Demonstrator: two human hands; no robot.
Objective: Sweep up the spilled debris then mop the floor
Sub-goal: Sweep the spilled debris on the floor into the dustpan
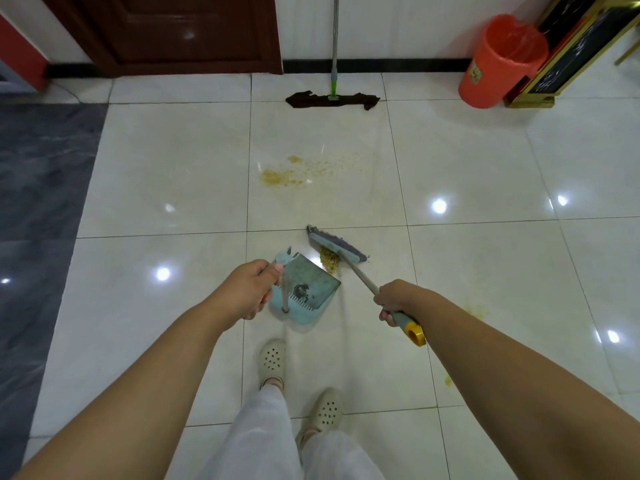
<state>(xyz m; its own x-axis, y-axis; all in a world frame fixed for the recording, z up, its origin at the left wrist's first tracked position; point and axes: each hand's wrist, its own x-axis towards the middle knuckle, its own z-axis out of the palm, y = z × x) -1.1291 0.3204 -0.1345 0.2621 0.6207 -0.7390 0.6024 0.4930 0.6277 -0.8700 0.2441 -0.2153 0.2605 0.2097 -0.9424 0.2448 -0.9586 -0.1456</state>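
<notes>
From my head camera, my left hand (251, 289) curls around the thin upright handle of the pale blue plastic dustpan (304, 289), which sits at mid-frame on the glossy cream floor tiles (156, 174), its comb-toothed back edge toward me. My right hand (393, 301) is clamped on the broom (346, 258), gripping the shaft just above its grey grip and yellow end cap. The flat grey bristle head presses a small heap of yellowish grainy debris (329, 259) against the pan's lip. More scattered crumbs (294, 171) lie above centre. At the top, a flat mop (332, 97) with a dark rag leans on the wall, beside an orange lined bin (498, 64).
</notes>
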